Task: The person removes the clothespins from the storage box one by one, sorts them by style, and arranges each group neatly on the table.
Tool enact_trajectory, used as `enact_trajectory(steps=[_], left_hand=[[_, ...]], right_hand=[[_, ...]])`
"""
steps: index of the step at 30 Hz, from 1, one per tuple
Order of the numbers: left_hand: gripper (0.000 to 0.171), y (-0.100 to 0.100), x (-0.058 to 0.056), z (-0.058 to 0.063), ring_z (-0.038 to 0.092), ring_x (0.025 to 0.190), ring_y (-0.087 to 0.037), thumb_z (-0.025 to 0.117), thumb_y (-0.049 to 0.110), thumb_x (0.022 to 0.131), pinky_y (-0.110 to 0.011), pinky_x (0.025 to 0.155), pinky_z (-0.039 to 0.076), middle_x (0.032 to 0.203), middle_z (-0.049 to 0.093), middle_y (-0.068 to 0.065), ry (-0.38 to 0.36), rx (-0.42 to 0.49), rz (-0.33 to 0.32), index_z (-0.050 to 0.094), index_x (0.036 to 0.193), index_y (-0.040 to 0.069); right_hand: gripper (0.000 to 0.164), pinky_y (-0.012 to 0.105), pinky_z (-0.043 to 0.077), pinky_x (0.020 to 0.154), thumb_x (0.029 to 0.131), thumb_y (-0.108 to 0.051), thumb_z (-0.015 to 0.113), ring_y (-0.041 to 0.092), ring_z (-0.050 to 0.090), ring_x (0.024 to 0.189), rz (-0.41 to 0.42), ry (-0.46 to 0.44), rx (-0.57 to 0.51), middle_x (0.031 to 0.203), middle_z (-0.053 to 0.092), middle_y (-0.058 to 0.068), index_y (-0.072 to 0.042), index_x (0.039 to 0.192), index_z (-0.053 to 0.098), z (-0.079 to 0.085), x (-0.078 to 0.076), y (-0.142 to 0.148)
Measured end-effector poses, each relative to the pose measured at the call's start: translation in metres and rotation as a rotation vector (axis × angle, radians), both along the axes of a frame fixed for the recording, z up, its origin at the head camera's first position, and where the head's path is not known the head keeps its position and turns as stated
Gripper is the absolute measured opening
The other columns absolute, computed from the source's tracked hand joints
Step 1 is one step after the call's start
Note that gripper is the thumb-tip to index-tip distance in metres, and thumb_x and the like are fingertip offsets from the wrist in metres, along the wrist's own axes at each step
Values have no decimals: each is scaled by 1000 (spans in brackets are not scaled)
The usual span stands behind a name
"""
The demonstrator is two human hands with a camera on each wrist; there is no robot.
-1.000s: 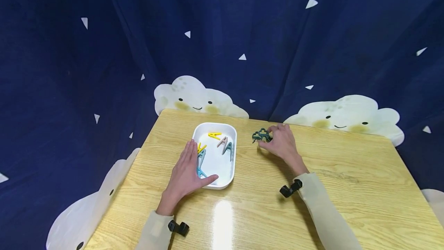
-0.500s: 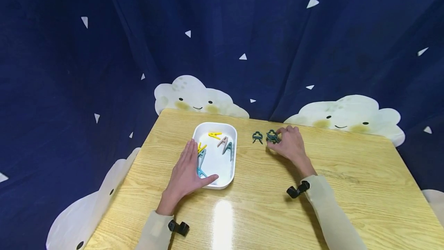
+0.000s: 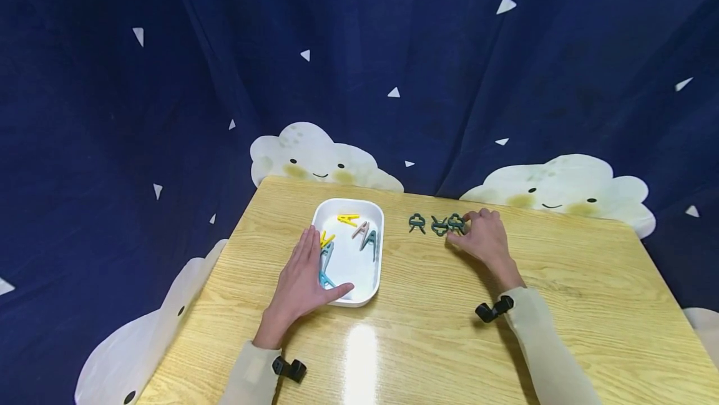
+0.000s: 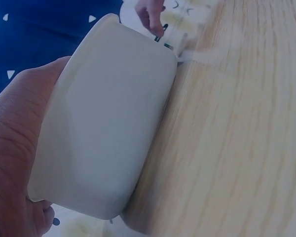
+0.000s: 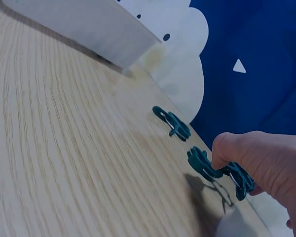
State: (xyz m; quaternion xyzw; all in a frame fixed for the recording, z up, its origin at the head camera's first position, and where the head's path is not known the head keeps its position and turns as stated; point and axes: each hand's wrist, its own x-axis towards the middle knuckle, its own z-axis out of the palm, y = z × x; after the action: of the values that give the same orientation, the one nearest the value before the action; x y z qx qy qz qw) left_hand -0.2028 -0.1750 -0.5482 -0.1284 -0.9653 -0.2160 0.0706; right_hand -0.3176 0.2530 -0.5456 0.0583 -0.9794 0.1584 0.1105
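Observation:
My right hand (image 3: 484, 238) pinches a dark green clip with a cloud-shaped loop (image 3: 456, 223) between thumb and fingers, just above or on the table. Close against it on the left is a second green clip (image 3: 440, 226), its loop toward me. A third such clip (image 3: 417, 223) lies further left, apart from them. My left hand (image 3: 303, 280) rests on the left and near rim of a white tray (image 3: 381, 255), fingers straight and thumb spread over the near end. In the left wrist view the tray's outer wall (image 4: 103, 118) hides most of the fingers.
Inside the tray are a yellow clothespin (image 3: 348, 219), a pink one (image 3: 361, 229), a dark teal one (image 3: 369, 243) and several others partly under the left hand. A dark blue curtain (image 3: 359, 49) with clouds hangs behind the wooden table (image 3: 415, 342).
My right hand has moved rightward along the table's back. The green clips, bunched together before, now lie in a row, the left one separate. My left hand and the tray stay still.

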Motion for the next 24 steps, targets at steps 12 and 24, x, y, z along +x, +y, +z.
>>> enact_trajectory(steps=[12, 24], left_hand=[[139, 0, 1, 1, 5, 162, -27, 64, 89, 75, -46, 130, 19, 175, 7, -17, 0, 0, 3, 10, 166, 0], [139, 0, 1, 1, 7, 162, -29, 65, 88, 75, -47, 130, 20, 175, 5, -16, 9, 5, -3, 10, 166, -1]], right_hand=[[62, 51, 43, 81, 80, -48, 77, 45, 54, 94, 23, -10, 25, 100, 66, 26, 7, 108, 72, -10, -1, 11], [66, 48, 43, 71, 84, -50, 77, 45, 50, 94, -1, -58, -5, 105, 64, 27, 7, 115, 71, -11, -1, 14]])
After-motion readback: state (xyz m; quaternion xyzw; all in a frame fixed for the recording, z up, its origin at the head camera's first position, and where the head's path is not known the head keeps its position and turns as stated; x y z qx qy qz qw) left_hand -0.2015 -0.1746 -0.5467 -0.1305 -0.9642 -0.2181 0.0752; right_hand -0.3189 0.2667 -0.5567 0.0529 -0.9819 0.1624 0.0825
